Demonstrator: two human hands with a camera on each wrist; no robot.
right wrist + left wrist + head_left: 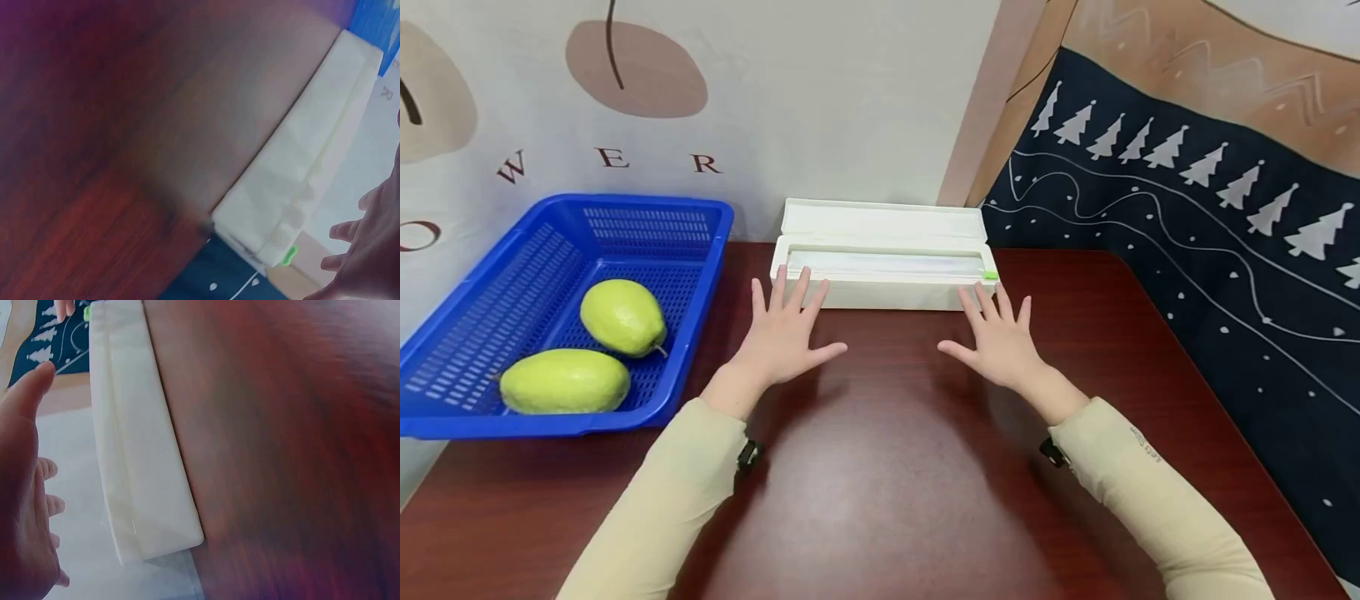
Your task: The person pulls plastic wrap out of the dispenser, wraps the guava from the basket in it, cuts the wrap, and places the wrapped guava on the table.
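A long white box [887, 294], which looks like a cling film dispenser, stands against the wall with its lid [883, 221] raised. Clear film or plastic shows in its top, and a small green slider [990, 275] sits at the right end. My left hand [782, 337] is spread in front of the box's left end, palm down. At the right end my right hand [1000, 342] is spread likewise. Both hold nothing; whether any fingertip touches the box I cannot tell. In the wrist views the box front [147, 437] shows beside the fingers [345, 231].
At the left, a blue plastic basket [700, 333] holds two yellow-green fruits, one rounder [622, 317] and one longer [565, 382]. Dark red-brown wood forms the table top [880, 467]. A patterned cloth [1150, 217] hangs along the right edge, and a printed wall covering [850, 100] rises behind.
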